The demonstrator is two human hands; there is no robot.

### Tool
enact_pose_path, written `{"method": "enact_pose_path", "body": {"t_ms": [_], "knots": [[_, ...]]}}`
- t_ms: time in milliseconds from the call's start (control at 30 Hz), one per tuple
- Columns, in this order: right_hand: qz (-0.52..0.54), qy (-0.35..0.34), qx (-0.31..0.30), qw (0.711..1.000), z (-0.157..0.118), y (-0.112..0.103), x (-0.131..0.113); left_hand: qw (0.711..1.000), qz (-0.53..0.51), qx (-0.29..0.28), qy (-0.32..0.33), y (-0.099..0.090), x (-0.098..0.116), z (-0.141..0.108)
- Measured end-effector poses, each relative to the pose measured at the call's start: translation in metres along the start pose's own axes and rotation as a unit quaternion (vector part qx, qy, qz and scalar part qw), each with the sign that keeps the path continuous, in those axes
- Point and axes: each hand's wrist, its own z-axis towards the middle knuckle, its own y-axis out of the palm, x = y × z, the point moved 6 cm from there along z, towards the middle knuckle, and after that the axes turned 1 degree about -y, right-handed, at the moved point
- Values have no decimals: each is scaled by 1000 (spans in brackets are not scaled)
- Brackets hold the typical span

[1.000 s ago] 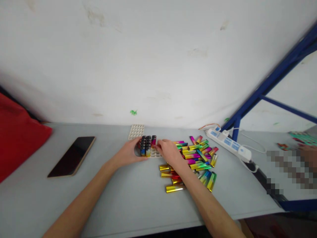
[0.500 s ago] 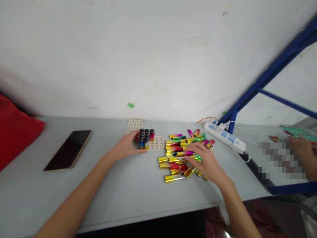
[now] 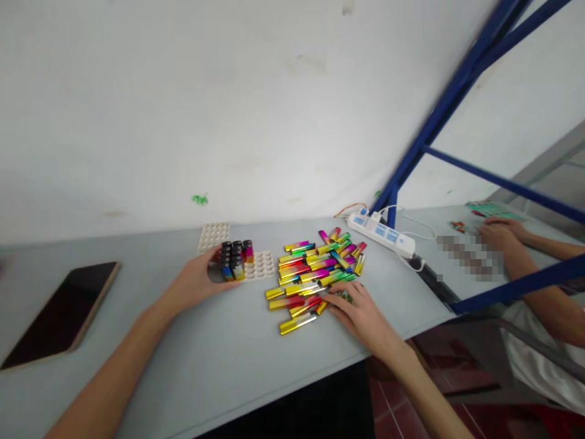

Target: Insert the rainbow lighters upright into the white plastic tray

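I see both forearms stretched forward, bare. My left hand [image 3: 194, 281] half curled, thumb apart from fingers. My right hand [image 3: 359, 311] palm down, fingers spread flat.

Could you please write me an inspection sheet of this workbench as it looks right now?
Surface: grey table, bare at the near edge.
Job's things: white tray with upright lighters at its left end; a pile of loose lighters lying flat to its right.
Clutter: dark phone on the left; second white tray behind the first.
Grippers: left hand rests against the tray's left end; right hand lies on the pile's near edge, grip unclear.
Cables: power strip with white leads.
Surroundings: white wall, blue frame, another person's hands at the right.
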Motion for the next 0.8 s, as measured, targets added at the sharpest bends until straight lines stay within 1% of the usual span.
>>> {"method": "enact_pose_path", "body": {"t_ms": [67, 133, 200, 233, 300, 367, 400, 467, 500, 533, 567, 633, 733, 800], "knots": [[0, -11, -10, 1000, 9, 3, 1, 1000, 18, -4, -20, 0, -3, 1], [26, -24, -3, 999, 13, 1, 4, 999, 36, -5, -38, 0, -8, 1], [72, -20, 32, 997, 14, -4, 9, 998, 49, -1, -44, 0, -11, 1], [96, -5, 58, 994, 14, -8, 13, 998, 53, 3, -43, 0, -12, 1], [144, 54, 110, 982, 20, -13, 24, 998, 53, 11, -40, 0, -12, 0], [198, 133, 152, 959, 33, -14, 36, 998, 46, 13, -39, 0, -13, -1], [234, 172, 168, 942, 44, -13, 41, 998, 40, 15, -38, 0, -13, -1], [322, 237, 191, 897, 69, -6, 49, 999, 29, 19, -35, 0, -13, -1], [368, 257, 195, 872, 83, 0, 50, 999, 22, 21, -29, 1, -13, -1], [407, 267, 194, 852, 98, 5, 49, 999, 15, 22, -22, 1, -12, -1], [438, 267, 185, 838, 114, 11, 45, 1000, 6, 23, -13, 1, -11, -1], [483, 241, 152, 828, 144, 21, 31, 1000, -14, 24, 2, 1, -9, -1], [550, 183, 75, 811, 177, 36, -2, 999, -32, 22, 10, 3, -7, -1], [587, 156, 18, 794, 189, 47, -24, 999, -42, 21, 13, 3, -6, -1]]}}
